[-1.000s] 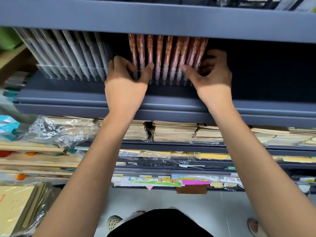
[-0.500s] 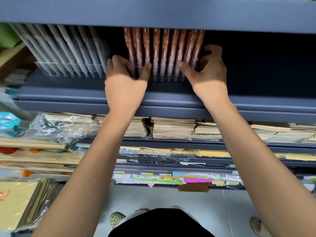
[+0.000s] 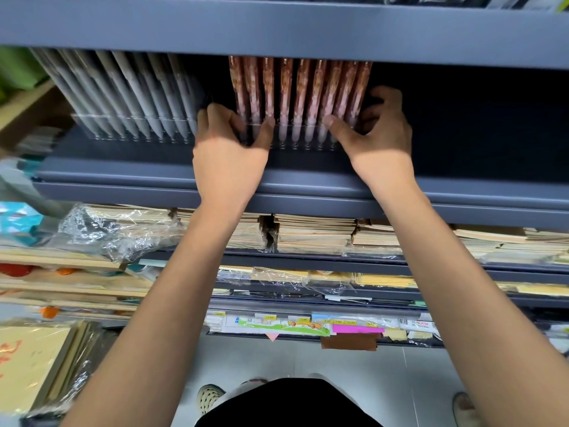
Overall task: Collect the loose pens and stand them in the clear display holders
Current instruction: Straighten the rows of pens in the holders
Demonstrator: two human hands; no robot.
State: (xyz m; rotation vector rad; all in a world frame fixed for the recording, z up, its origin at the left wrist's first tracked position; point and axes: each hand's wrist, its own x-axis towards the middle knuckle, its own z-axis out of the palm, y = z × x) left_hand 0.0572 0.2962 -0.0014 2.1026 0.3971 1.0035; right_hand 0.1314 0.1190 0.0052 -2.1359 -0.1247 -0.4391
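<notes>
gripping the clear display holder (image 3: 295,135) at both ends, we have our left hand (image 3: 228,149) curled round its left end with the thumb laid on the front wall, and our right hand (image 3: 380,138) clasping the right end, thumb on the front and fingers tucked behind. the brown pens (image 3: 303,87) stand upright in it in a tight row, tips down in their slots, on the grey shelf (image 3: 308,177), just beside the grey pens (image 3: 132,94) racked to the left. we judge the loaded holder light but top-heavy (tall pens over a shallow base), its thin plastic stiff, slick and likely to crack if squeezed hard. it is best held low at the ends and kept level, so that no pen tips out; a single pen we would pinch by the barrel.
</notes>
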